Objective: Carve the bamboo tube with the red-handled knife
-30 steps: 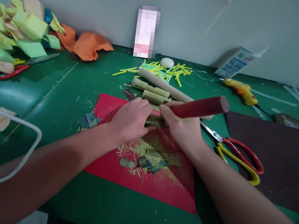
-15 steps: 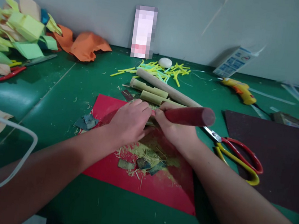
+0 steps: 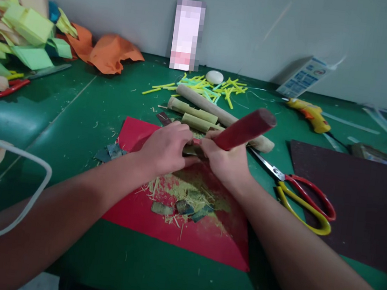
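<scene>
My right hand (image 3: 228,163) is closed around a tool with a thick round red handle (image 3: 246,129), which sticks up and to the right. The tool's working end is hidden among my fingers. My left hand (image 3: 165,147) grips a short greenish bamboo piece (image 3: 190,150), and the two hands nearly meet over it. Beneath them lies a red sheet (image 3: 164,239), strewn with pale shavings and dust (image 3: 188,189) and several dark green flakes (image 3: 162,208). Just beyond my hands rest two cut bamboo pieces (image 3: 194,111) and a long wooden rod (image 3: 212,107).
Scissors (image 3: 308,199) with red and yellow handles lie right of my right hand, near a dark board (image 3: 345,201). Farther back are a yellow glue gun (image 3: 310,114), cut yellow strips (image 3: 232,98), a white oval object (image 3: 214,77) and orange paper (image 3: 109,54). A white cable (image 3: 41,192) loops at left.
The red handle has swung from nearly level to tilted upward, as my right wrist turned. My left hand still holds the bamboo piece in about the same place. The view has shifted slightly.
</scene>
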Action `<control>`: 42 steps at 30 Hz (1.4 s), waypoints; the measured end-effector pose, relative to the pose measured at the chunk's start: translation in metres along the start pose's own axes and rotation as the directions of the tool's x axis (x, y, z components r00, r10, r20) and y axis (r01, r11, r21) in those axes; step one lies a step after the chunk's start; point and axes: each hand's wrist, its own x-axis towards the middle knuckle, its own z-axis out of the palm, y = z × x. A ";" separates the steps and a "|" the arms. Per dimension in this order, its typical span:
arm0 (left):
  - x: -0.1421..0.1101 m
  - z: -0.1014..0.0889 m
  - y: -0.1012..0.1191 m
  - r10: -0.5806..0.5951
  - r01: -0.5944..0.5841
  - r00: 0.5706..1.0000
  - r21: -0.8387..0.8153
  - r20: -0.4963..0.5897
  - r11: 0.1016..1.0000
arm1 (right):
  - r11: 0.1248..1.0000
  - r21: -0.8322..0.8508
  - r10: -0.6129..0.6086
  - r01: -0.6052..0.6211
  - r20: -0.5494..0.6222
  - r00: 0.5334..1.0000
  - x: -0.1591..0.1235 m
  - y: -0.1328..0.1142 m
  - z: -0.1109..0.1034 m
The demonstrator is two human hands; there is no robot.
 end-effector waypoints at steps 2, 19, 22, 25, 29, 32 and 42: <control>0.000 0.000 0.000 -0.009 0.008 1.000 0.021 0.012 1.000 | 1.000 0.026 -0.007 0.007 -0.006 1.000 0.001 0.001 -0.001; -0.022 -0.024 0.022 0.248 -0.359 0.898 -0.281 -0.363 0.890 | 0.631 -0.539 -0.486 0.558 0.286 0.826 -0.025 -0.012 -0.014; -0.026 -0.022 0.025 0.153 -0.258 0.929 -0.291 -0.338 0.921 | 0.599 -0.595 -0.488 0.537 0.261 0.833 -0.026 -0.013 -0.015; -0.027 -0.016 0.022 -0.072 -0.193 0.854 -0.441 -0.516 0.877 | 0.647 -0.604 -0.434 0.465 0.209 0.876 -0.023 -0.014 -0.024; -0.020 -0.008 0.012 -0.369 -0.103 0.780 -0.685 -0.506 0.721 | 0.624 -0.602 -0.439 0.498 0.256 0.861 -0.010 -0.006 -0.038; -0.013 -0.007 0.008 -0.454 0.006 0.779 -0.720 -0.432 0.694 | 0.586 -0.648 -0.360 0.487 0.330 0.872 -0.002 0.001 -0.043; -0.016 -0.011 0.009 -0.385 0.042 0.882 -0.769 -0.272 0.638 | 0.587 -0.653 -0.231 0.478 0.431 0.872 -0.004 0.001 -0.041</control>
